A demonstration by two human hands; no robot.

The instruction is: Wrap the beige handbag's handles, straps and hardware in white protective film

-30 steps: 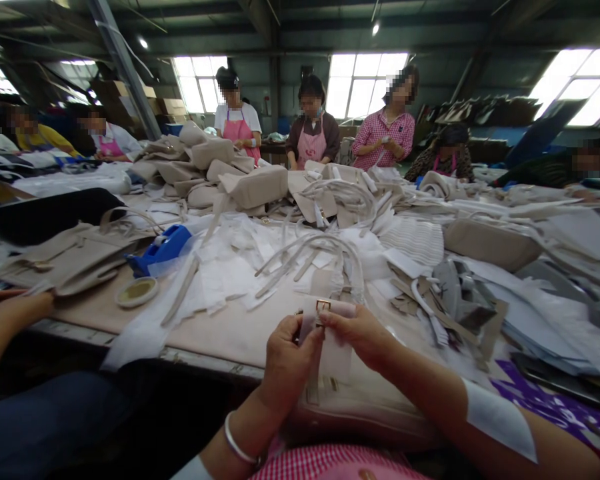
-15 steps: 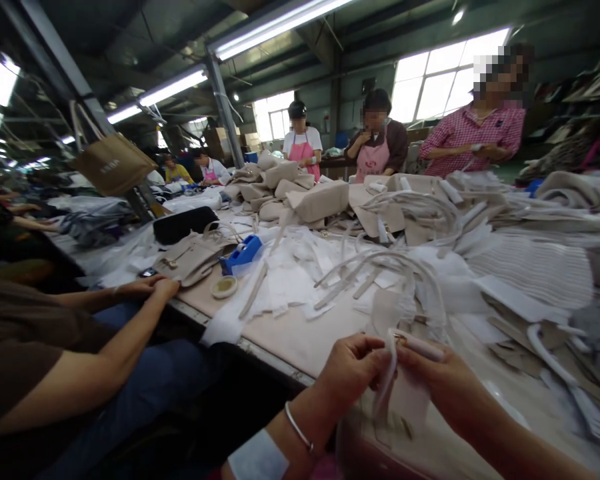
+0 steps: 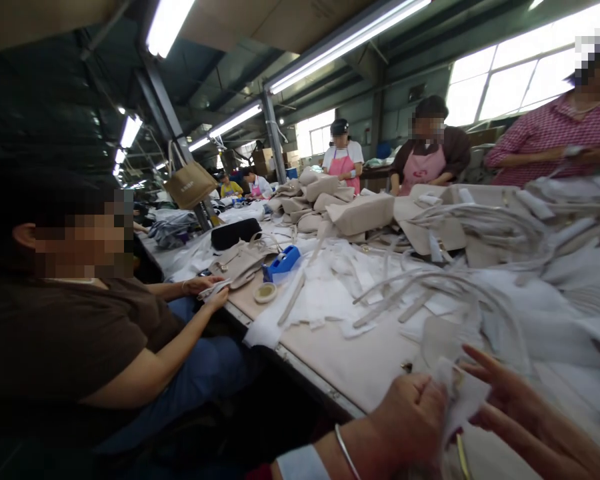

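Note:
My left hand [image 3: 413, 417], a silver bangle on its wrist, is closed in a fist round a piece of white wrapping paper [image 3: 461, 399] at the bottom right of the view. My right hand [image 3: 515, 400] touches the same paper from the right, its fingers stretched out and apart. A thin gold metal part [image 3: 463, 457] shows just below the paper. Both hands hover over the near edge of the beige table [image 3: 360, 363]. What the paper wraps is hidden.
A seated person in a brown shirt [image 3: 75, 333] is close on my left, hands at a beige bag [image 3: 243, 260]. On the table lie a blue tape dispenser [image 3: 281, 262], a small round tin [image 3: 265, 292], white handles [image 3: 410, 293], paper scraps and beige bags [image 3: 363, 213]. Other workers stand across.
The view has swung left and up, bringing the seated neighbour into sight. My hands have dropped to the lower right, and my right fingers have opened out from the wrapped piece.

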